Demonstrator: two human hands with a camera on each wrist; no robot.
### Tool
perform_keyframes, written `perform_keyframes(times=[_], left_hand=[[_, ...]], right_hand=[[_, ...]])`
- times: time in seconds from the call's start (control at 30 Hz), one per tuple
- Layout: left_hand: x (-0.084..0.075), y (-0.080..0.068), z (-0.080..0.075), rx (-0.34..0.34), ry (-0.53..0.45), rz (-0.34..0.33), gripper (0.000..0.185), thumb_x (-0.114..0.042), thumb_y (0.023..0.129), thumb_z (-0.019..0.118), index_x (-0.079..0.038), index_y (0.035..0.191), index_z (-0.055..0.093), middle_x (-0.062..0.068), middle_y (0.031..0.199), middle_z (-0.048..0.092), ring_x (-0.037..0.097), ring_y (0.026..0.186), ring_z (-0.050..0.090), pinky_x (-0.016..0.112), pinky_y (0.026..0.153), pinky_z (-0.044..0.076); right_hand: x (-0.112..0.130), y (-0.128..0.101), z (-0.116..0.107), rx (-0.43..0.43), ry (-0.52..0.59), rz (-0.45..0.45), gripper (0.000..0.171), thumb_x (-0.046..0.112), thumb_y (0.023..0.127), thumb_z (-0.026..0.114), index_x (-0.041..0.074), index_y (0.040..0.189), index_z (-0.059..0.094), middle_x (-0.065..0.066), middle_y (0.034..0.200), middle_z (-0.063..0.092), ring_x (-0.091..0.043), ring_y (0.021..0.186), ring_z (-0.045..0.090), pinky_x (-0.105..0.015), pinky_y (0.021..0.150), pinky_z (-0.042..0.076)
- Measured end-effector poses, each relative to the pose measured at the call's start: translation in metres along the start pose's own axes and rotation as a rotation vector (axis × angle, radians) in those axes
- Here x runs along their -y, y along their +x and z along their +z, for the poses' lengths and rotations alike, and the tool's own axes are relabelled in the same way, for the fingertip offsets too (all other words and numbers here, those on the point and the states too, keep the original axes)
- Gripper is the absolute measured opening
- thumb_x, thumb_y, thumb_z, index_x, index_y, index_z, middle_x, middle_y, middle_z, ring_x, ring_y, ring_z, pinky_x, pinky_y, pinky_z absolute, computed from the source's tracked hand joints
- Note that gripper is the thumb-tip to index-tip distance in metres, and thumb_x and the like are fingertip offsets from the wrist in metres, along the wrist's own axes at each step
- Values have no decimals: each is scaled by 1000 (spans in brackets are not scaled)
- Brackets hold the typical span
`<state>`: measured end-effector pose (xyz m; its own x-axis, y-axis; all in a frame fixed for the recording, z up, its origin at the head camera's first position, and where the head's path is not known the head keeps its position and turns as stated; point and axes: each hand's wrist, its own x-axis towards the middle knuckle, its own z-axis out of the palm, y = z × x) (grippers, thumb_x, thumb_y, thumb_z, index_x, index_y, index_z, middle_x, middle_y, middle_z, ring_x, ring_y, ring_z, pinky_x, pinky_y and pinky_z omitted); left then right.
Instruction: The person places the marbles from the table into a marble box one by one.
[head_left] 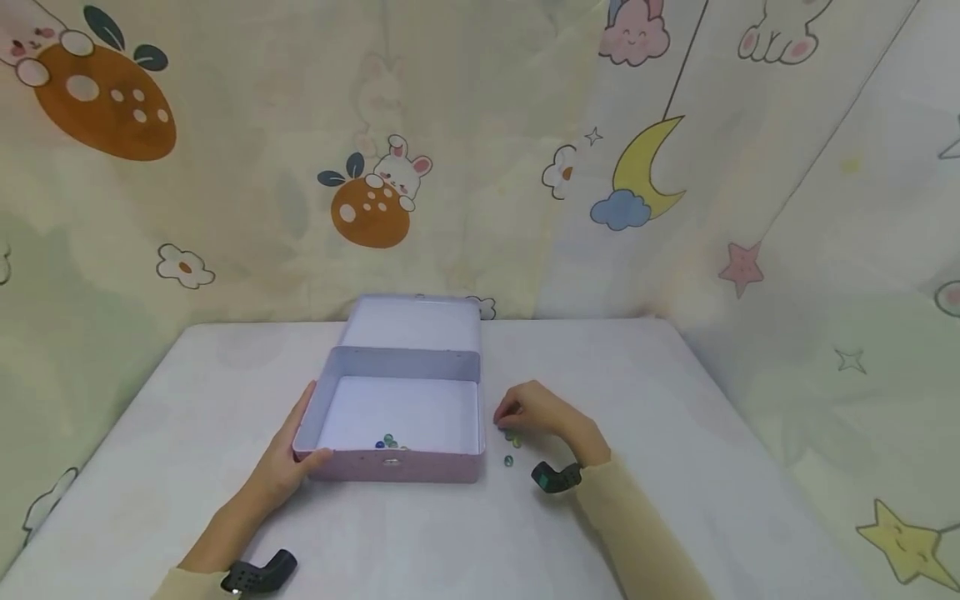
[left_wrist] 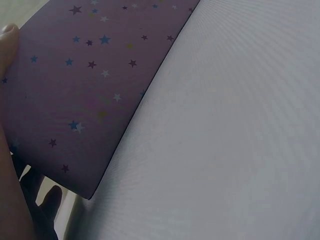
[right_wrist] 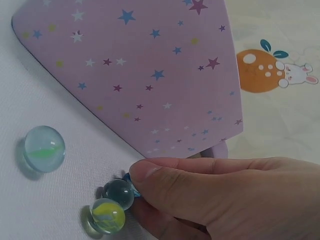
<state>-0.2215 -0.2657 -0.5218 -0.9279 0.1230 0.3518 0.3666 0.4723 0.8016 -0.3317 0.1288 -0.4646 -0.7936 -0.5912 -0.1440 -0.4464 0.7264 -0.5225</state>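
Observation:
An open purple tin box [head_left: 397, 465] with stars on its outside [left_wrist: 75, 90] [right_wrist: 150, 65] sits mid-table, lid tipped back. A few glass marbles [head_left: 387, 441] lie inside by the front wall. My left hand [head_left: 294, 457] [left_wrist: 7, 40] grips the box's front left corner, thumb over the front wall. My right hand [head_left: 501, 420] [right_wrist: 136, 186] rests just right of the box, thumb and fingers pinched on a mostly hidden blue marble. Beside it on the table lie a clear dark marble [right_wrist: 119, 193], a yellow-green marble [right_wrist: 107, 215] and a pale green marble [right_wrist: 44, 148] [head_left: 508, 461].
The white table [head_left: 675, 433] stands against a curtain with rabbits, moon and stars [head_left: 637, 175] hung behind and to the right. Black wrist cameras [head_left: 557, 477] sit on both forearms.

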Motion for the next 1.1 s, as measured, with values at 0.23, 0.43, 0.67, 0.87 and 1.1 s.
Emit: perform_keyframes(times=[0.23,0.43,0.67,0.87,1.1], left_hand=[[1,0,-1,1,13,-5,98,-22,78,68,-28,154,7,10,161,11,26,146,14,75,100,19],[0,-2,-2,2,5,-1,97,-21,78,67,-24,154,7,9,161,10,0,143,13,75,100,19],[-1,-1,1,4,-5,10,97,-20,78,67,-24,154,7,10,161,10,-12,138,11,74,101,18],[-3,-3,2,5,19,-17,97,-23,80,66,-27,154,5,12,161,9,10,146,11,74,100,20],[-2,-7,3,2,29,-22,96,-22,80,65,-26,154,4,11,161,9,-3,143,11,72,102,21]], right_hand=[[-1,1,1,-13,-13,-27,9,14,85,70,16,91,75,5,90,71,-7,82,60,-29,81,51],[-3,1,1,-5,4,-42,10,14,86,69,15,93,75,5,92,72,-8,86,60,-31,84,50],[-8,-1,1,-4,19,-41,9,16,85,69,17,93,75,6,93,72,-7,86,61,-31,86,50],[-7,-1,2,-3,42,6,9,18,86,69,21,92,75,8,94,71,-8,89,60,-34,89,49],[-4,-6,2,-16,66,42,10,19,86,69,22,93,75,8,96,71,-9,92,60,-36,92,49]])
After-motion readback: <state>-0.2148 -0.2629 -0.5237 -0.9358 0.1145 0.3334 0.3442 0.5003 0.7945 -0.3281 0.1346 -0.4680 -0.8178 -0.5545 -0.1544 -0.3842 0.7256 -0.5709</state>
